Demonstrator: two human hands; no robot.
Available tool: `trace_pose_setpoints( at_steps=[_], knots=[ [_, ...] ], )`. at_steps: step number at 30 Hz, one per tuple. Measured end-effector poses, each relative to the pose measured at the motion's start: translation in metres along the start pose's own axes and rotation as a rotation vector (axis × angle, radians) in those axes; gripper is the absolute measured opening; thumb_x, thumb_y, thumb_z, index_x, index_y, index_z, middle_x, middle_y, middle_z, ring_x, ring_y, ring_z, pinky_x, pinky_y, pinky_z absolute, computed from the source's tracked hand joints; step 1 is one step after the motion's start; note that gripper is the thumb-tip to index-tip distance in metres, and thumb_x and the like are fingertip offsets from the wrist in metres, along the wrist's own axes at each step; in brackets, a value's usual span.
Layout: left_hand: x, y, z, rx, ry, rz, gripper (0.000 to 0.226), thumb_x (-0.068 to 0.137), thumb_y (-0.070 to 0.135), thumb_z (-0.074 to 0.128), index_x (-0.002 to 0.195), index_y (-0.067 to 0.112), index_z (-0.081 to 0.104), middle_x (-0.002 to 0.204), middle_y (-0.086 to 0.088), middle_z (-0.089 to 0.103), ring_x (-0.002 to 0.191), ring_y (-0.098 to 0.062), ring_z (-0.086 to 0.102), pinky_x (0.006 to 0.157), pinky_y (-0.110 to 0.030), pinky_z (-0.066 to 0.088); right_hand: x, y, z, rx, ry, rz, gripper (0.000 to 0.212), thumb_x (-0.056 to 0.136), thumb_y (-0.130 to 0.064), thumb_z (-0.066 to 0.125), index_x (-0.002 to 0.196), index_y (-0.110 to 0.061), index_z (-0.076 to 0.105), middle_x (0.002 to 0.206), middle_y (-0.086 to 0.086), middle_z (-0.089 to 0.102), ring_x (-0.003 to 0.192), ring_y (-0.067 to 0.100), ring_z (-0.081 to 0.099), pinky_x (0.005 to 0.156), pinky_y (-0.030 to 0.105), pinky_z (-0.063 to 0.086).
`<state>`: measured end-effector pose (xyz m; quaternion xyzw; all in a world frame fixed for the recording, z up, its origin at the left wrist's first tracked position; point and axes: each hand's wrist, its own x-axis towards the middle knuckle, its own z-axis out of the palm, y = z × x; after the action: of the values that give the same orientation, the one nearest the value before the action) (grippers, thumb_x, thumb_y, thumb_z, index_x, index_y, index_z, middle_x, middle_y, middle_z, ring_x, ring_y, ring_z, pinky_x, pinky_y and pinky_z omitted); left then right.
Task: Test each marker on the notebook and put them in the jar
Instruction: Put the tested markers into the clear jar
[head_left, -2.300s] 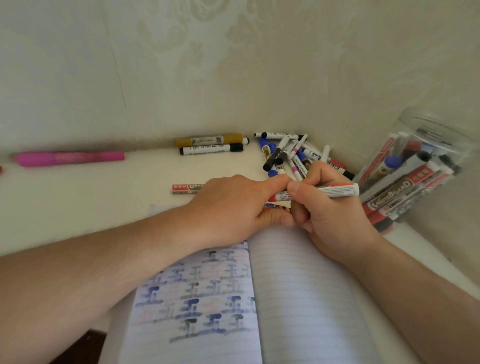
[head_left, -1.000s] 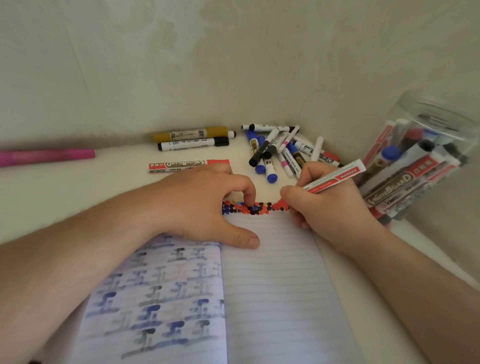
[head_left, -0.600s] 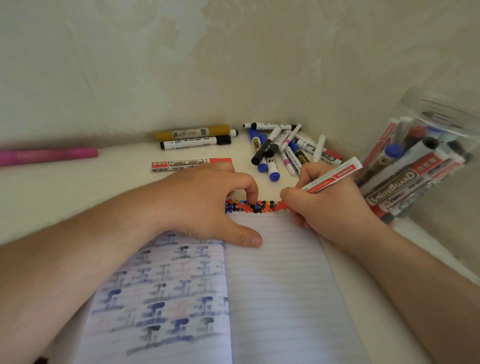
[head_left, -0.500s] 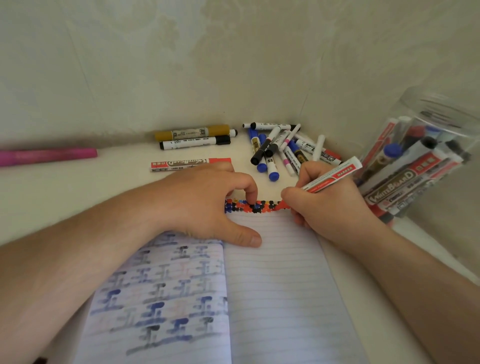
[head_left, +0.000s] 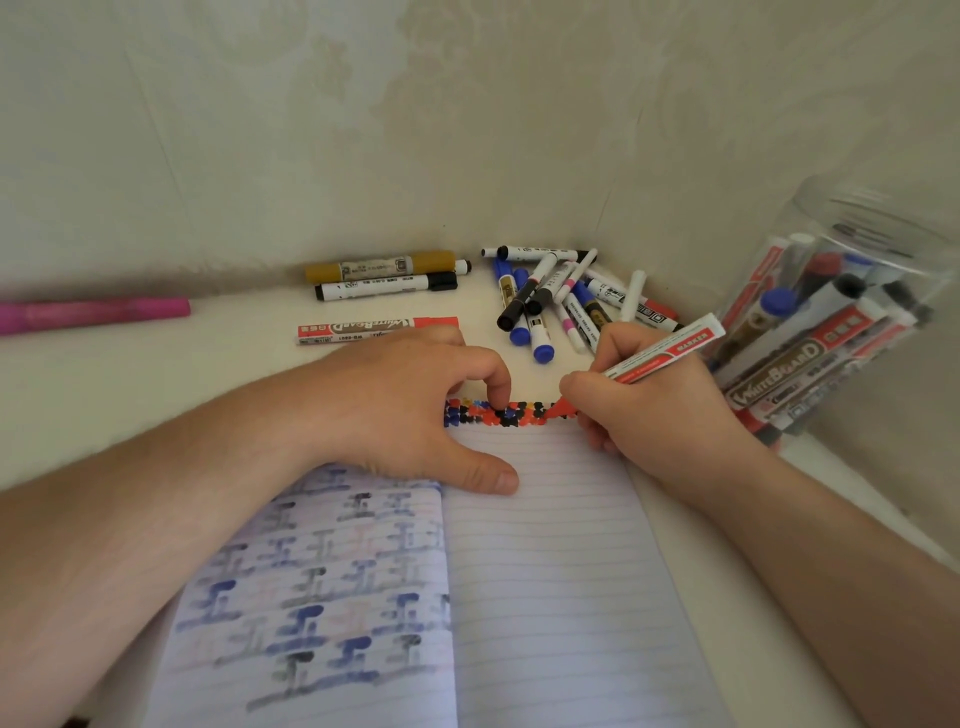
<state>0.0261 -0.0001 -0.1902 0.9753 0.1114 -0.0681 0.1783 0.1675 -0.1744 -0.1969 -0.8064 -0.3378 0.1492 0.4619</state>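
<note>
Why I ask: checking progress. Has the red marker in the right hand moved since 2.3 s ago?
Yes. The red marker has tipped down from near level; its tip now meets the notebook.

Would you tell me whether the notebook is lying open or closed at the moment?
Open: the notebook shows two facing pages, with the left hand resting on it.

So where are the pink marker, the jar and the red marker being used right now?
pink marker (head_left: 98, 313): head view, middle of its barrel.
jar (head_left: 883, 218): head view, clear wall near its rim.
red marker (head_left: 670, 348): head view, labelled barrel above the right hand (head_left: 660, 410).
</note>
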Motion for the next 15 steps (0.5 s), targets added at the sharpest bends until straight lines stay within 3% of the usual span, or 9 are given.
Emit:
trace_pose_setpoints(
  at_steps=[11, 15],
  knots=[
    [-0.0006, -0.0001, 0.0003, -0.002, 0.012, -0.002, 0.067, 0.054, 0.097, 0.06, 0.111, 0.065, 0.044, 0.108, 0.027, 0.045, 0.113, -0.002, 0.047, 0.088, -0.034, 0.047, -0.0011, 0.0, 0.0009, -0.007, 0.014, -0.003, 0.025, 0.083, -0.008, 0.073, 0.07, -0.01, 0.052, 0.058, 0.012, 0.067, 0.047, 0.015, 0.059, 0.05, 0.024, 0.049],
    [-0.0021, 0.0005, 0.0004, 0.0, 0.019, 0.0, 0.069, 0.055, 0.097, 0.061, 0.113, 0.064, 0.044, 0.108, 0.026, 0.046, 0.106, 0.0, 0.048, 0.087, -0.033, 0.048, -0.001, -0.0009, 0.0, -0.029, -0.009, -0.012, 0.025, 0.081, -0.007, 0.073, 0.068, -0.009, 0.052, 0.056, 0.013, 0.066, 0.046, 0.012, 0.054, 0.05, 0.018, 0.046]
  ],
)
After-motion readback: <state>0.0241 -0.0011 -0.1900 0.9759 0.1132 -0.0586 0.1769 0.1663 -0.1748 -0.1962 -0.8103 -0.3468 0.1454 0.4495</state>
